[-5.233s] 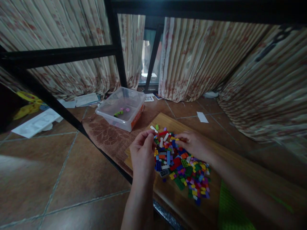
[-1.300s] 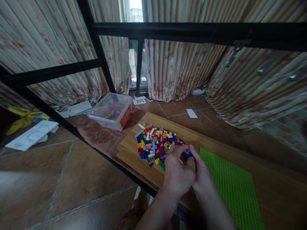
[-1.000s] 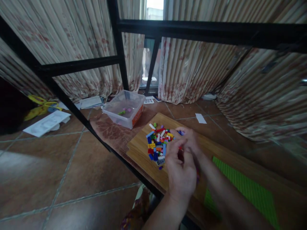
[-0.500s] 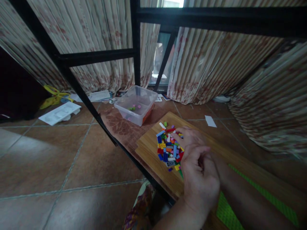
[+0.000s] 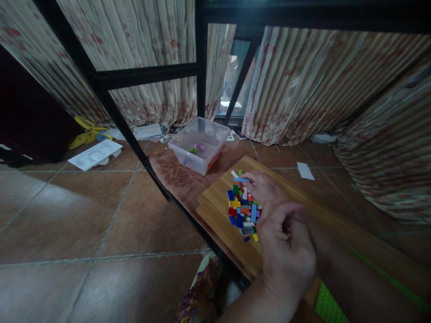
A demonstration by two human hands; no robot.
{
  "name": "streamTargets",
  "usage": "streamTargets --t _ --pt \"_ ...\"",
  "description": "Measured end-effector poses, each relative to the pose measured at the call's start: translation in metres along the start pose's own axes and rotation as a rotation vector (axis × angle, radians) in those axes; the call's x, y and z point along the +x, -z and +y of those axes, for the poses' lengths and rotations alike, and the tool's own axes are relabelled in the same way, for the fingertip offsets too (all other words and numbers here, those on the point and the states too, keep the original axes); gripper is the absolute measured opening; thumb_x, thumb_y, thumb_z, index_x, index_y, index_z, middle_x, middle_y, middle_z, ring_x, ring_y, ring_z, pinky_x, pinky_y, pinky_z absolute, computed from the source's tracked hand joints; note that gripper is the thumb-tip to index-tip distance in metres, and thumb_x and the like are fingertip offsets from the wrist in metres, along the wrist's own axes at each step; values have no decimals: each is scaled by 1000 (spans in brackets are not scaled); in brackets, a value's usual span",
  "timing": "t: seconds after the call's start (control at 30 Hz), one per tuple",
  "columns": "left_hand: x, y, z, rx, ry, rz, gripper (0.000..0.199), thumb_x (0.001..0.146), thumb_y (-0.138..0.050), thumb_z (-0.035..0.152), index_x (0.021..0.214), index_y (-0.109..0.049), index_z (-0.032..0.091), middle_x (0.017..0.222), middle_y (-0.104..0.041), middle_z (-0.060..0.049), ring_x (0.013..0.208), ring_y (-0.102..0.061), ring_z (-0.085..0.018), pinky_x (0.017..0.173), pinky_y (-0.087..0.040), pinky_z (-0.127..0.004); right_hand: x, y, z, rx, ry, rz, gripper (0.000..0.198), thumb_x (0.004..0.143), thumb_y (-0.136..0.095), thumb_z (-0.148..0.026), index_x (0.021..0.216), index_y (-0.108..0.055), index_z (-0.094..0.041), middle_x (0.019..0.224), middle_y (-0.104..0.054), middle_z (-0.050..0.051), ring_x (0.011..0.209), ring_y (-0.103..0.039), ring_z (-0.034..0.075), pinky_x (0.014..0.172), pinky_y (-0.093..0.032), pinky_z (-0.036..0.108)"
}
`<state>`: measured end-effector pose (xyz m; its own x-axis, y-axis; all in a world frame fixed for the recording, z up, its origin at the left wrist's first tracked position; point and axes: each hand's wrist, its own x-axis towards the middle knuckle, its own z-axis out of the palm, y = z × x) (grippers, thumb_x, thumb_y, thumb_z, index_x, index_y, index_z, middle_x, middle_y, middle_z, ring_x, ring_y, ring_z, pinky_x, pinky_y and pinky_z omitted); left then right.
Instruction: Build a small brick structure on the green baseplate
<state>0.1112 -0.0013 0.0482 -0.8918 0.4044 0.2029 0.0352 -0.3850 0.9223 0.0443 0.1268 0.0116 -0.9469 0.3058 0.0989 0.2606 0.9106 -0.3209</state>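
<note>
A heap of small toy building bricks [image 5: 239,211] in several colours lies on a wooden board [image 5: 215,197]. My right hand [image 5: 264,186] reaches over its far side, with its fingertips closed on a long light blue brick [image 5: 241,179] at the heap's edge. Nearer to me, my left hand [image 5: 286,244] is curled at the right of the heap and covers part of it. Its fingers are bent inward; a small bit of colour shows in the palm, too hidden to name. Another light blue brick [image 5: 253,213] lies close to the left hand.
Beyond the board, a clear plastic box [image 5: 202,154] with a few bricks stands on a brown cloth [image 5: 171,172]. A black metal frame [image 5: 134,148] crosses in front. A green textured sheet [image 5: 328,305] lies at the lower right. Curtains [image 5: 303,85] hang behind.
My right hand has moved to the heap's far left side and taken hold of the light blue brick, which has shifted and turned. The whole view has slid slightly; my left hand stays curled.
</note>
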Motion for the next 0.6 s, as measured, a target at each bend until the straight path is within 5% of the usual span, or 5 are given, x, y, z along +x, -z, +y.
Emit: streamTargets --t 0.17,0.43,0.6 --pt "2 0 2 -17 13 -6 23 85 -49 5 87 -68 18 89 -66 -5 87 -62 -17 83 -50 -32 -14 8 8 -60 -75 28 26 85 -54 -17 103 -70 -25 100 -70 7 99 -60 24 92 -42 37" --pt "3 0 -1 -7 -3 39 26 82 -48 3 86 -69 18 86 -66 -4 84 -62 -15 81 -50 -31 -8 -18 -20 -18 199 -130 46 71 -75 -30 116 -66 -22 126 -60 10 117 -50 28 99 -41 43" --pt "3 0 0 -5 16 33 26 84 -48 4 84 -69 19 84 -66 -4 82 -62 -15 79 -50 -31 -6 -18 -18 26 213 -128 45 69 -76 -29 112 -66 -23 118 -64 8 112 -52 27 97 -41 44"
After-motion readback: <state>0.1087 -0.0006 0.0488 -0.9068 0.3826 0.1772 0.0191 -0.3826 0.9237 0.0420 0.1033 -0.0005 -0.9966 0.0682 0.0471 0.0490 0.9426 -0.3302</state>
